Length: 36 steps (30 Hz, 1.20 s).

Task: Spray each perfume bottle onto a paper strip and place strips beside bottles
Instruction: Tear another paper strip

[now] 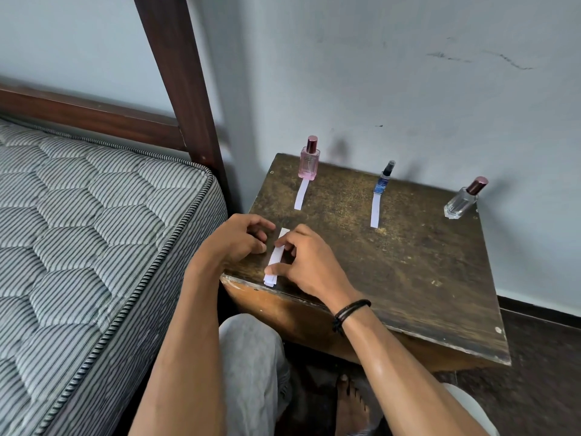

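Observation:
Three perfume bottles stand along the back of a dark wooden table [408, 262]: a pink bottle [309, 162] at the left, a small blue bottle [383, 180] in the middle, a clear bottle [462, 201] at the right. A white paper strip [301, 194] lies in front of the pink bottle and another strip [375, 209] in front of the blue one. None lies by the clear bottle. A small stack of strips [276, 259] sits at the table's near left corner. My right hand [309, 265] pinches this stack with thumb and fingers. My left hand [242, 239] rests curled just left of it, touching the table.
A striped mattress [94, 231] on a dark wooden bed frame [176, 73] lies close on the left. A grey wall [408, 73] runs behind the table. My knee [251, 350] and bare foot [350, 404] are below the table's front edge.

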Motion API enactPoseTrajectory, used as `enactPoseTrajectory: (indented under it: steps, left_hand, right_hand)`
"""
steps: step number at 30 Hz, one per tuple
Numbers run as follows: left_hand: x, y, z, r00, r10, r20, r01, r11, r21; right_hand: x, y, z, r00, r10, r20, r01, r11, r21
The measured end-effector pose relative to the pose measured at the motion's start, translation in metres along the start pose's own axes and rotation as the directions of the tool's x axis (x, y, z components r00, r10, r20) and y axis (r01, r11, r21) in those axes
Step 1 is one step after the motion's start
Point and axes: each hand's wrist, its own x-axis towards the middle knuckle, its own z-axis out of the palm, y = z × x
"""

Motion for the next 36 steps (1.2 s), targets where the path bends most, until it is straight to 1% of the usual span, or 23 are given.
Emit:
enactPoseTrajectory:
  steps: [3, 7, 13, 36]
  left_hand:
    - [0.0000, -0.0005, -0.0025, 1.000, -0.006, 0.025, 0.007, 1.000, -0.013]
    - [0.0006, 0.0003, -0.0052, 0.998, -0.006, 0.066, 0.007, 1.000, -0.008]
    - [0.0028, 0.0026, -0.0066, 0.997, 0.000, 0.082, -0.005, 0.998, 0.058]
    - [0.0011, 0.0065, -0.0090, 0.994, 0.005, 0.107, -0.014, 0.996, 0.084]
  right_hand:
    - [0.0014, 0.0011, 0.0007, 1.000, 0.017, -0.011, -0.017, 1.000, 0.015]
    - [0.0031, 0.0028, 0.0007, 0.999, 0.033, -0.038, -0.030, 0.996, 0.080]
    - [0.0053, 0.0046, -0.0014, 0.996, 0.068, -0.055, -0.059, 0.986, 0.155]
    - [0.0042, 0.0044, -0.0052, 0.998, 0.065, -0.018, -0.062, 0.987, 0.151]
